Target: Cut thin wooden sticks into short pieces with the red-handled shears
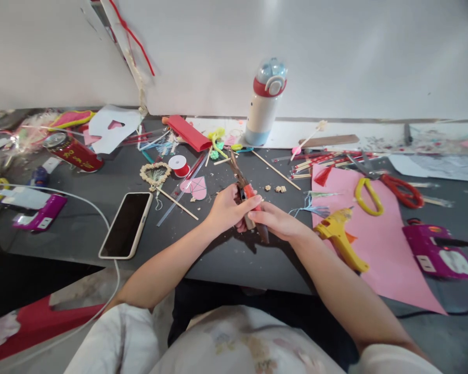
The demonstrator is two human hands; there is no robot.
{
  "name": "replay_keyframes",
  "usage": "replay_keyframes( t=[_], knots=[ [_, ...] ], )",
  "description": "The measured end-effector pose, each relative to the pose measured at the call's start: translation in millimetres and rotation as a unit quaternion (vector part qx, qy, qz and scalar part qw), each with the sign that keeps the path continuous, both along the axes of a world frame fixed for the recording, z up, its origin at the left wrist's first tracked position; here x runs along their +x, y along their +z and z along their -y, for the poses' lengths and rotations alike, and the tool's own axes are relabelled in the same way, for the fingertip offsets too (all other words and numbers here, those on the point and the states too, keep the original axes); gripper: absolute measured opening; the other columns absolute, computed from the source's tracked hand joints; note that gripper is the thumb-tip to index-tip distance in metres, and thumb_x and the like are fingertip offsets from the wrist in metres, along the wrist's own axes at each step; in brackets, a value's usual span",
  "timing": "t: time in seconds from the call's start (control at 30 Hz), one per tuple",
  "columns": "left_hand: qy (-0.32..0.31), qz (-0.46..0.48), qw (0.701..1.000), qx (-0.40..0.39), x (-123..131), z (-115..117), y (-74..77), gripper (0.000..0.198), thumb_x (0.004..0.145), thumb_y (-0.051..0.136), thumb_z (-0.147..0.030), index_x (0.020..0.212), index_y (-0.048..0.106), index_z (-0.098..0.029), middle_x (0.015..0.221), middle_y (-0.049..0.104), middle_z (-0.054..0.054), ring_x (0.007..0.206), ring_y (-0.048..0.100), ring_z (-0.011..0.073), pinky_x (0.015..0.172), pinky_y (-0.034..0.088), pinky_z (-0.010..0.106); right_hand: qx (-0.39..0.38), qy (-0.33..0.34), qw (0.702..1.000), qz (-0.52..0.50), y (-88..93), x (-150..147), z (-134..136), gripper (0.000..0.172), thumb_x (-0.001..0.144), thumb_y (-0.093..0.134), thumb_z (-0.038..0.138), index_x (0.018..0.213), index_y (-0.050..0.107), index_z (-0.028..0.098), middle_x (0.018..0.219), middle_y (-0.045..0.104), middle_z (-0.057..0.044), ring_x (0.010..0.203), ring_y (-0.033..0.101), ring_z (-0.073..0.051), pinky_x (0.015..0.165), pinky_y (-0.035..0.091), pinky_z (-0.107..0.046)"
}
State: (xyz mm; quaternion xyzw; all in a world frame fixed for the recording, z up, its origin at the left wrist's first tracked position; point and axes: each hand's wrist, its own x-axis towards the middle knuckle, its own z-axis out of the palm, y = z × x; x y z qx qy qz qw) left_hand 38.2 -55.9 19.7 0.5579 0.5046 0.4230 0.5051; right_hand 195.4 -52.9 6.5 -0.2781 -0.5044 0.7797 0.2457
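Over the dark table, both hands come together around a worn brown hand tool [238, 174] with a red part, possibly pliers; its exact kind is unclear. My left hand [225, 209] is closed around its middle. My right hand [275, 221] has its fingers closed on the red part and the lower brown end. A pale piece shows under the fingers, mostly hidden. Small beige bits [281, 189] lie just beyond my right hand. Left of my left hand are a thin stick [178, 203] and a pink paper heart [195, 187].
A phone [127, 225], red can [75, 152], ribbon spool [179, 165] and beaded heart [155, 174] lie leftward. A bottle [265, 104] stands behind. Rightward, a yellow glue gun [341, 236] rests on pink paper [390, 259], near scissors [368, 196] and a purple power strip [439, 252].
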Motion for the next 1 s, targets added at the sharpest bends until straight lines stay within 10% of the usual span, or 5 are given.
replay_keyframes(
  t=[0.2,0.57,0.83,1.0],
  knots=[
    [-0.033,0.043,0.997,-0.054,-1.0,1.0,1.5,0.042,0.077,0.073,-0.056,0.091,0.058,-0.019,0.072,0.072,0.004,0.050,0.064,0.0123,0.044,0.049,0.023,0.022,-0.011,1.000,-0.006,-2.9,-1.6,3.2,0.033,0.084,0.067,0.050,0.087,0.062,0.017,0.081,0.067,-0.004,0.073,0.066,-0.016,0.073,0.055,-0.033],
    [-0.050,0.053,0.997,0.005,-7.0,-10.7,-8.2,0.056,0.073,0.074,-0.060,0.105,0.058,-0.017,0.097,0.074,0.011,0.083,0.072,0.0192,0.074,0.059,0.032,0.047,-0.039,0.998,0.031,-7.5,3.0,-1.0,0.033,0.082,0.070,0.048,0.087,0.056,0.018,0.076,0.059,0.000,0.068,0.055,-0.013,0.063,0.044,-0.028],
    [0.173,-0.087,0.949,0.248,-39.3,-35.2,4.5,0.057,0.082,0.071,-0.052,0.126,0.050,-0.023,0.109,0.067,0.008,0.083,0.066,0.0137,0.074,0.054,0.028,0.016,-0.098,0.994,0.036,-3.9,5.4,-1.6,0.048,0.079,0.073,0.045,0.108,0.042,0.023,0.075,0.055,0.004,0.066,0.051,-0.013,0.058,0.038,-0.028],
    [0.203,-0.187,0.920,0.280,-46.0,-33.9,15.8,0.029,0.087,0.068,-0.037,0.111,0.062,-0.022,0.091,0.070,0.002,0.076,0.065,0.0128,0.074,0.054,0.027,0.020,-0.081,0.996,0.022,-5.3,4.5,-0.3,0.050,0.081,0.073,0.044,0.105,0.032,0.027,0.077,0.056,0.005,0.063,0.050,-0.013,0.055,0.037,-0.028]
  ],
)
